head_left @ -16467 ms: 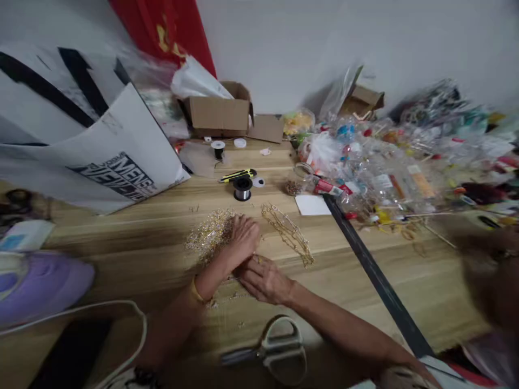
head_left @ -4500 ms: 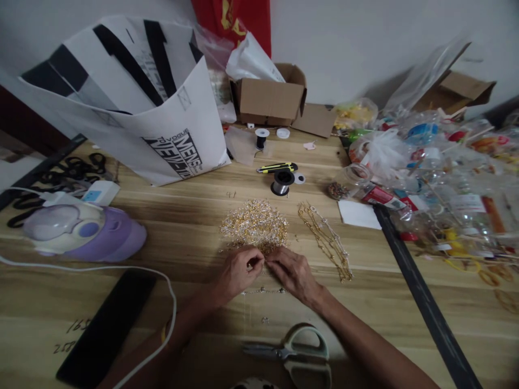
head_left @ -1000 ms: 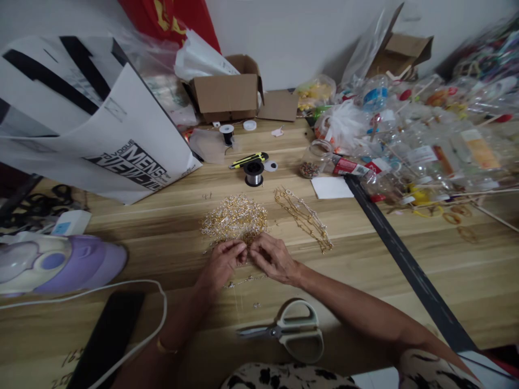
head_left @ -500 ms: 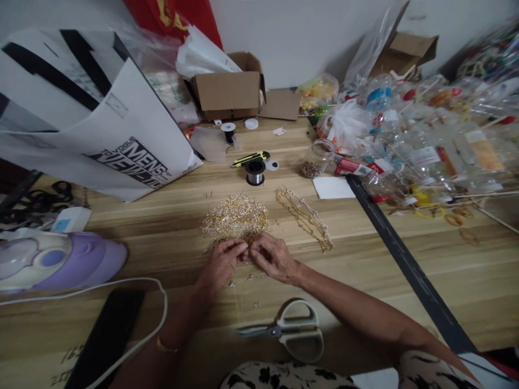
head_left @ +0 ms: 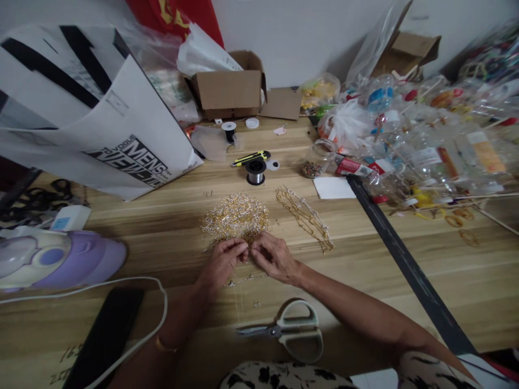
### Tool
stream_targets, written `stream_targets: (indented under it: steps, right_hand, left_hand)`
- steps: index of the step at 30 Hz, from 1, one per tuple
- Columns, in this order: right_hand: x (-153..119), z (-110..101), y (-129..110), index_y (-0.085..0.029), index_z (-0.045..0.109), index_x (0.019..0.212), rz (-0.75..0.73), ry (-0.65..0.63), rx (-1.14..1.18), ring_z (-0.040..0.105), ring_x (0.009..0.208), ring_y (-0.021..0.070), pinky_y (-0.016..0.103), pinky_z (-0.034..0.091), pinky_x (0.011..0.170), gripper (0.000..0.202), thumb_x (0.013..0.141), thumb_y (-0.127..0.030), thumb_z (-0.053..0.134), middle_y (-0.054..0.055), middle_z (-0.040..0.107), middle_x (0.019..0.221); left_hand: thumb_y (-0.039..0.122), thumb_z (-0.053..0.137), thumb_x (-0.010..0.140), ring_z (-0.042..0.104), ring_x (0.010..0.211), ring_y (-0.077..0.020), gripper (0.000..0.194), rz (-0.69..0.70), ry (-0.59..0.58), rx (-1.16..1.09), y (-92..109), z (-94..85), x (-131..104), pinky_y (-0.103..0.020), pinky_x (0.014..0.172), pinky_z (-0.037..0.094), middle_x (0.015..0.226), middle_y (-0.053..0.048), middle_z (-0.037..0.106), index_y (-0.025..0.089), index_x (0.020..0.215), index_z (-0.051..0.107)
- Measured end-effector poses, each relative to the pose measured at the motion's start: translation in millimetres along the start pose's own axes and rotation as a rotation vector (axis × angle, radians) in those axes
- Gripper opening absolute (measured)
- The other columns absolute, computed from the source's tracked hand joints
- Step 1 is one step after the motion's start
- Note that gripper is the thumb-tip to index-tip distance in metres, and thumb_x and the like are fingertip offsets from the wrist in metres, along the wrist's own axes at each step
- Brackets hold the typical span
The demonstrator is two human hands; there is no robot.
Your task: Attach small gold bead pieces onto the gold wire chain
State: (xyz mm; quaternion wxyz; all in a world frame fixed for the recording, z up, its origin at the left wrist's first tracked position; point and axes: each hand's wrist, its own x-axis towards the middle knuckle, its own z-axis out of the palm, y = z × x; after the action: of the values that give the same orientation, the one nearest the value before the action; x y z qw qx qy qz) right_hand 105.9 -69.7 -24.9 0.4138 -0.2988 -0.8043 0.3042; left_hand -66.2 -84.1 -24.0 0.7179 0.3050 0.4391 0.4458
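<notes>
My left hand (head_left: 230, 256) and my right hand (head_left: 274, 256) meet at the near edge of a pile of gold and silver beaded chains (head_left: 235, 215). Thumb and fingers are pinched together on both; what lies between the fingertips is too small to make out. A length of silver chain (head_left: 245, 280) lies just below the hands on the wooden table (head_left: 194, 313). Several finished-looking gold and silver chains (head_left: 304, 219) are laid out side by side to the right. Nearer my body rest scissors (head_left: 290, 329) with pale handles, beside a few tiny clear pieces (head_left: 256, 304).
Behind the pile stand a wire spool (head_left: 255, 173), a yellow utility knife (head_left: 249, 158) and a jar of beads (head_left: 314, 165). A white paper bag (head_left: 133, 129), a purple device (head_left: 81, 259) and a black phone (head_left: 107, 335) occupy the left. Plastic bottles (head_left: 425, 146) crowd the right.
</notes>
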Motion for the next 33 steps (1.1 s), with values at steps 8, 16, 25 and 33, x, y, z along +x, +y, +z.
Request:
stream_targets:
  steps: [8, 16, 25, 33]
  right_hand:
    - [0.1, 0.5, -0.1, -0.018, 0.05, 0.081, -0.001, 0.005, -0.005, 0.047, 0.064, 0.0136, 0.026, 0.039, 0.059, 0.01, 0.09, -0.017, 0.046, 0.002, 0.052, 0.072]
    - [0.5, -0.2, -0.9, -0.019, 0.05, 0.081, 0.001, -0.006, -0.007, 0.047, 0.066, 0.0142, 0.026, 0.04, 0.06, 0.011, 0.091, -0.019, 0.045, 0.003, 0.052, 0.073]
    - [-0.3, 0.2, 0.2, -0.019, 0.052, 0.082, 0.006, -0.006, 0.009, 0.048, 0.066, 0.0143, 0.027, 0.04, 0.06, 0.011, 0.091, -0.019, 0.046, 0.003, 0.053, 0.073]
    - [-0.8, 0.7, 1.5, -0.018, 0.052, 0.082, 0.003, -0.003, 0.004, 0.048, 0.065, 0.0141, 0.026, 0.04, 0.06, 0.011, 0.091, -0.019, 0.046, 0.003, 0.053, 0.073]
  left_hand:
    - [0.028, 0.078, 0.065, 0.051, 0.057, -0.0091, 0.022, 0.006, 0.003, -0.017, 0.5, 0.2, -0.1, -0.023, 0.059, 0.04, 0.06, 0.0, 0.059, 0.01, 0.067, 0.065]
    - [0.029, 0.079, 0.064, 0.051, 0.057, -0.0093, 0.023, -0.008, 0.018, -0.015, 2.5, 1.5, -1.2, -0.024, 0.059, 0.04, 0.059, 0.0, 0.059, 0.011, 0.065, 0.064]
    - [0.03, 0.079, 0.063, 0.05, 0.057, -0.0094, 0.023, -0.008, 0.01, -0.014, -1.3, 0.1, 0.6, -0.023, 0.059, 0.04, 0.059, 0.0, 0.059, 0.011, 0.066, 0.066]
    - [0.028, 0.078, 0.065, 0.051, 0.057, -0.0094, 0.02, -0.004, -0.01, -0.014, -1.7, 0.4, -0.1, -0.023, 0.06, 0.04, 0.06, 0.0, 0.059, 0.011, 0.067, 0.066]
